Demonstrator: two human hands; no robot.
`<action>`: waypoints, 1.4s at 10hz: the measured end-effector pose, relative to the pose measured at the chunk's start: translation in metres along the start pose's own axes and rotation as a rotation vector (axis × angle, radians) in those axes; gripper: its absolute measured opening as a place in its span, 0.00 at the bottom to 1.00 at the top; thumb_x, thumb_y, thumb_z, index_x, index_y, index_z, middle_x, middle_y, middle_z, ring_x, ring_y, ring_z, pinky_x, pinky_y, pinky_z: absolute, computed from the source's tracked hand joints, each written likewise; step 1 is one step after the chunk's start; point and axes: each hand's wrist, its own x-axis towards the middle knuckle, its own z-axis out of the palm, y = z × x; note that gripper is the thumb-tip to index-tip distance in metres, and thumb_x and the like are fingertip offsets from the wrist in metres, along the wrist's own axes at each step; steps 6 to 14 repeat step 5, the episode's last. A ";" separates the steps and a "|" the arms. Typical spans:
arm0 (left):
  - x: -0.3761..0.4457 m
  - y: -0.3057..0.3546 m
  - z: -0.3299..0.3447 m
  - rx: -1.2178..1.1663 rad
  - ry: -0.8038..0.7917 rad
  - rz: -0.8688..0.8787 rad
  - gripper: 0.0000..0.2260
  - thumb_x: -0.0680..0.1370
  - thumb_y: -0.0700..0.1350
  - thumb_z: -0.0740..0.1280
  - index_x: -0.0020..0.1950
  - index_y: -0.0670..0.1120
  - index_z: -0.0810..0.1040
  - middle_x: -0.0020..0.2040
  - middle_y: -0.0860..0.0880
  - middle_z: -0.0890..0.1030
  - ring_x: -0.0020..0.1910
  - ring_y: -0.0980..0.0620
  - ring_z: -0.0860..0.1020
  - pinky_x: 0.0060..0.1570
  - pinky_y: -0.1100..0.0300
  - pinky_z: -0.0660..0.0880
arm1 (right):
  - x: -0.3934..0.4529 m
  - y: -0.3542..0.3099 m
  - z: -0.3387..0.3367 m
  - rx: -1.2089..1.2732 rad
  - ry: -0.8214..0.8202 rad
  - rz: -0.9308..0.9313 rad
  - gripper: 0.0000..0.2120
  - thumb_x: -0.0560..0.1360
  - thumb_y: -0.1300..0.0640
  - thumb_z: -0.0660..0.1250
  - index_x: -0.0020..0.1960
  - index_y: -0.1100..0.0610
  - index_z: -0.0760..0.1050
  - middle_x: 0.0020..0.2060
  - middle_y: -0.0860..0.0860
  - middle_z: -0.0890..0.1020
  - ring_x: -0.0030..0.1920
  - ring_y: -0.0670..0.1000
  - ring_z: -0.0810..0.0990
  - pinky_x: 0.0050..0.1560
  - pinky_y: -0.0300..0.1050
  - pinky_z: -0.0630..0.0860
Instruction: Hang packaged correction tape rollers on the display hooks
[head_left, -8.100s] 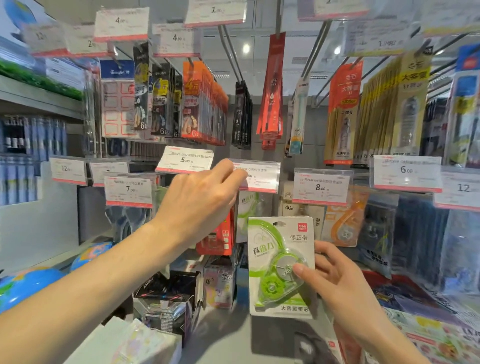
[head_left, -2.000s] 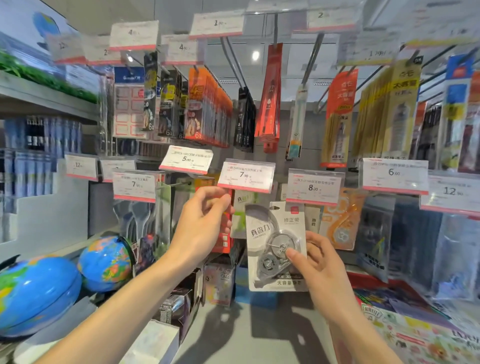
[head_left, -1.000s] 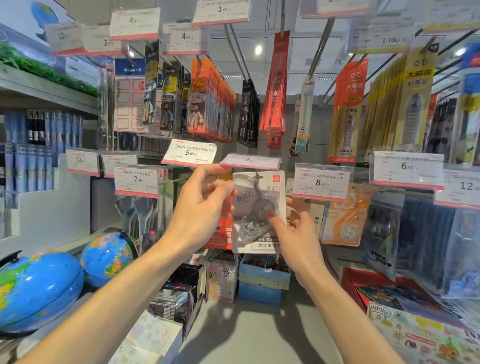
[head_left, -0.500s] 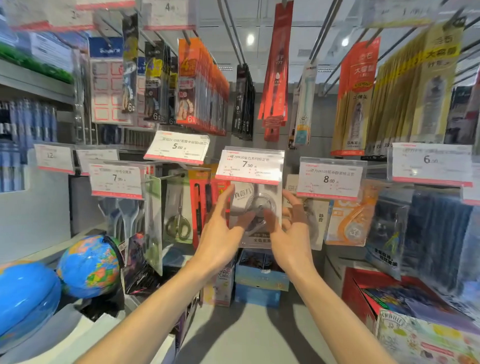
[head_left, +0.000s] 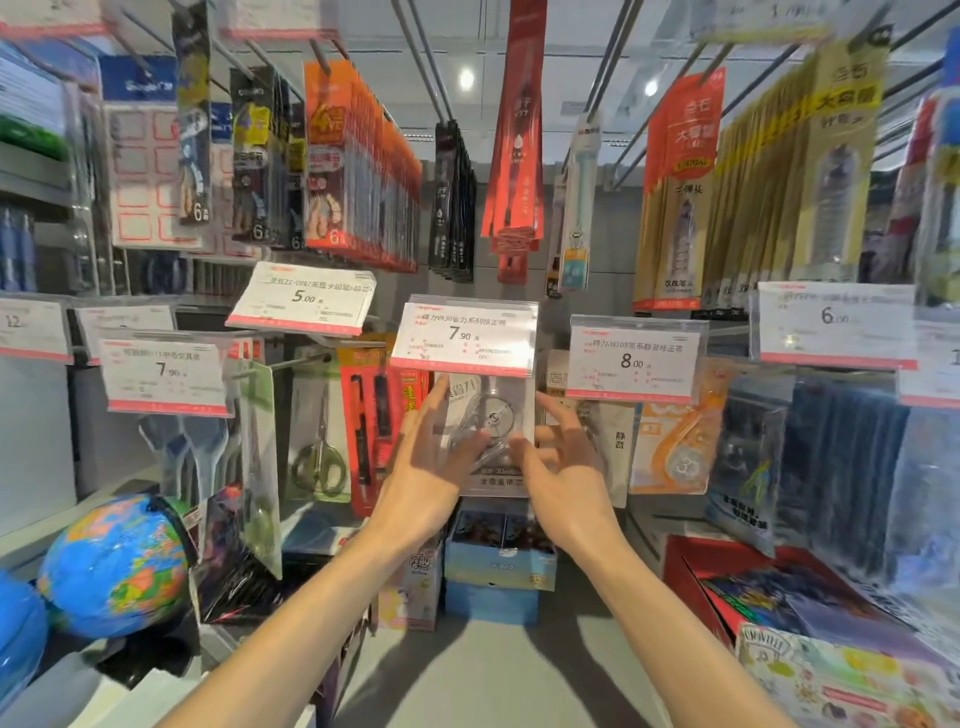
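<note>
A grey-and-white packaged correction tape roller (head_left: 488, 421) hangs under the 7.90 price tag (head_left: 464, 335), which hides its top and the hook. My left hand (head_left: 431, 467) is spread at the pack's left edge, fingertips against it. My right hand (head_left: 563, 462) is spread at its right edge, fingers apart and touching its lower front. Neither hand grips the pack. An orange correction tape pack (head_left: 675, 436) hangs to the right, under the 8.00 tag (head_left: 634, 358).
Scissors (head_left: 318, 462) and red pen packs (head_left: 371, 415) hang left of the pack. Globes (head_left: 117, 566) sit low on the left. Boxes (head_left: 498, 561) stand on the shelf below. Rows of hanging packs and price tags fill the hooks above and to both sides.
The pack was lifted under the raised 7.90 tag and put on its hook; the tag has dropped back down. Both hands have let go and now rest spread against it.
</note>
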 end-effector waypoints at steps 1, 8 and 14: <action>-0.001 -0.002 0.000 -0.080 -0.007 0.007 0.38 0.77 0.61 0.70 0.82 0.63 0.53 0.82 0.61 0.55 0.68 0.77 0.56 0.70 0.59 0.57 | -0.002 0.000 -0.002 0.001 -0.017 0.002 0.21 0.82 0.58 0.68 0.73 0.48 0.69 0.46 0.46 0.83 0.42 0.34 0.83 0.42 0.29 0.79; -0.038 0.005 -0.026 0.181 0.209 -0.034 0.16 0.81 0.51 0.67 0.68 0.61 0.72 0.59 0.61 0.79 0.55 0.61 0.79 0.54 0.59 0.77 | -0.031 -0.007 -0.048 0.006 -0.065 0.086 0.07 0.81 0.53 0.68 0.57 0.44 0.79 0.55 0.46 0.86 0.57 0.47 0.84 0.65 0.55 0.79; -0.038 0.005 -0.026 0.181 0.209 -0.034 0.16 0.81 0.51 0.67 0.68 0.61 0.72 0.59 0.61 0.79 0.55 0.61 0.79 0.54 0.59 0.77 | -0.031 -0.007 -0.048 0.006 -0.065 0.086 0.07 0.81 0.53 0.68 0.57 0.44 0.79 0.55 0.46 0.86 0.57 0.47 0.84 0.65 0.55 0.79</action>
